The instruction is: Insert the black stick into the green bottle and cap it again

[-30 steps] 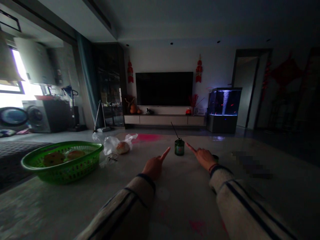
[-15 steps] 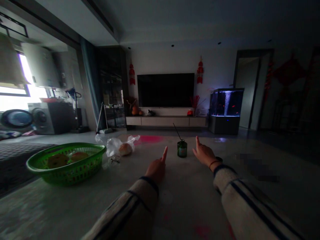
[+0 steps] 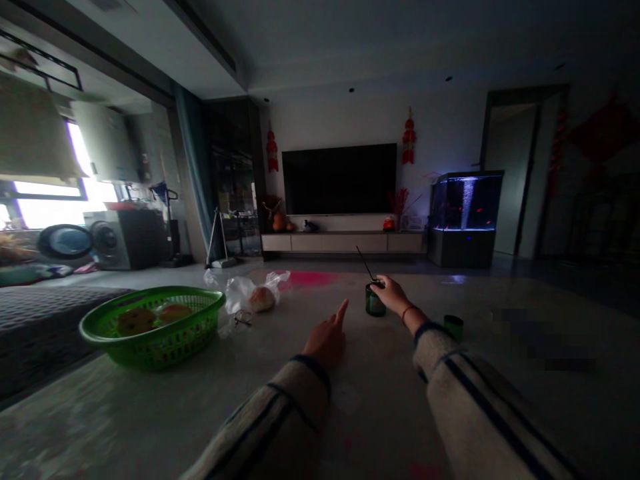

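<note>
A small green glass diffuser bottle (image 3: 375, 305) stands upright on the table, with one thin dark stick (image 3: 364, 260) leaning out of its mouth. My right hand (image 3: 395, 295) is at the bottle's top, fingers closed around its neck from the right; the fingertips partly hide the mouth. Left of the bottle, apart from it, my left hand (image 3: 326, 339) points forward with the index finger stretched out, the other fingers curled, and nothing held. Beside my right forearm sits a short green round container (image 3: 454, 327), its lower part partly behind the sleeve.
On the left of the table (image 3: 165, 413) stands a green plastic basket (image 3: 165, 353) with round yellowish items inside. Beside it lie a clear plastic bag (image 3: 239, 293), a round brown item (image 3: 261, 300) and a small wiry object (image 3: 243, 318). A pixelated patch covers the right side.
My right hand has moved from beside the bottle onto its neck and closed there. The green container beside my right forearm now shows. The view has shifted slightly left.
</note>
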Motion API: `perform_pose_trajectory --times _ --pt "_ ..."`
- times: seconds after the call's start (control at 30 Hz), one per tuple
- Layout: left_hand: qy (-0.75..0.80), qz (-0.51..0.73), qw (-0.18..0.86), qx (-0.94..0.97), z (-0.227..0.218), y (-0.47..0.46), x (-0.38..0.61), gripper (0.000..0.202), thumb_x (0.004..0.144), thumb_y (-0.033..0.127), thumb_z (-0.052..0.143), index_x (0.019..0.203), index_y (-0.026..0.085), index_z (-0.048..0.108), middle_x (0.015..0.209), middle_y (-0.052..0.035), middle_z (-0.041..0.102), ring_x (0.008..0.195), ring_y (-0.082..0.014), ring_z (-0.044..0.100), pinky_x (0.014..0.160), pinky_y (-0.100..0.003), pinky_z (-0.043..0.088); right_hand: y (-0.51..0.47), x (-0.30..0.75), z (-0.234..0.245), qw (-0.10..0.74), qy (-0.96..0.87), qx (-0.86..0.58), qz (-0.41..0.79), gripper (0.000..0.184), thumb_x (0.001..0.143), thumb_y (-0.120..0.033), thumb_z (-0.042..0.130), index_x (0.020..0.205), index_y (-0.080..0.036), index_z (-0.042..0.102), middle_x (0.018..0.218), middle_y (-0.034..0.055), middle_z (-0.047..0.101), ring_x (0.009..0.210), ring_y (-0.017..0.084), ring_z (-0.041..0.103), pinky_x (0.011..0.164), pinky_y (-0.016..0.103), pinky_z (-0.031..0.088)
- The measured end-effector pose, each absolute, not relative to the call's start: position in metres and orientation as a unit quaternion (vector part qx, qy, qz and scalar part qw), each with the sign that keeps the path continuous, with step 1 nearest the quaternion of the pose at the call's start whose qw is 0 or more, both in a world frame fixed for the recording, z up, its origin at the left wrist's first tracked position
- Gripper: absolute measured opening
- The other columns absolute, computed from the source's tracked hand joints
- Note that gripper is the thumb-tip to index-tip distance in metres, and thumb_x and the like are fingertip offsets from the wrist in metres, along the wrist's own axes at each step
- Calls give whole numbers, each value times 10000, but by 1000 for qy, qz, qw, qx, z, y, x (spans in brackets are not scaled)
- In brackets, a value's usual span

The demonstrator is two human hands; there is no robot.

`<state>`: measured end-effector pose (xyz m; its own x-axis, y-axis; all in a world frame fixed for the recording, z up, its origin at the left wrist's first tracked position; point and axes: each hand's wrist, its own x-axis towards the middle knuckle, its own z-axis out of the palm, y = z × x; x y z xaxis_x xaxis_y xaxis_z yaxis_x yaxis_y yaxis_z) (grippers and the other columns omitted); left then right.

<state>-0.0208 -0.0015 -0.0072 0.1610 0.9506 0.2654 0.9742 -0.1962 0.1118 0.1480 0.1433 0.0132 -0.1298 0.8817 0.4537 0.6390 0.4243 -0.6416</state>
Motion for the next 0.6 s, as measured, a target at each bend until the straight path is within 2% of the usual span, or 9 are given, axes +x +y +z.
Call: perform_pose_trajectory --times 0.3,0.47,0.53,0.6 --pt "-631 -155 23 -760 -2 -6 -18 684 777 209 400 1385 186 89 1151 -103 541 920 -186 566 763 -273 421 136 173 23 396 -777 -450 193 302 724 -267 606 975 -98 598 981 105 642 899 157 596 768 255 465" --pt "-636 -148 17 -757 1 -7 -17 681 772 221 418 1380 185 114 1172 -100 529 952 -192 557 798 -282 418 117 188 43 278 -822 -399 297 360 688 -283 646 978 -82 577 1016 129 607 752 140 594 546 211 464" --pt "-637 -145 17 -757 1 -7 -17 682 768 217 427 1377 183 123 1178 -99 525 960 -191 555 803 -282 417 109 193 52 234 -835 -389 313 393 660 -303 671 973 -84 578 992 123 610 751 140 586 531 204 457" --pt "-638 -146 19 -756 1 -7 -17 670 769 216 429 1373 178 141 1177 -102 525 963 -191 553 805 -280 418 103 193 58 208 -844 -387 308 438 626 -307 700 983 -83 582 975 121 616 782 148 585 582 218 470"
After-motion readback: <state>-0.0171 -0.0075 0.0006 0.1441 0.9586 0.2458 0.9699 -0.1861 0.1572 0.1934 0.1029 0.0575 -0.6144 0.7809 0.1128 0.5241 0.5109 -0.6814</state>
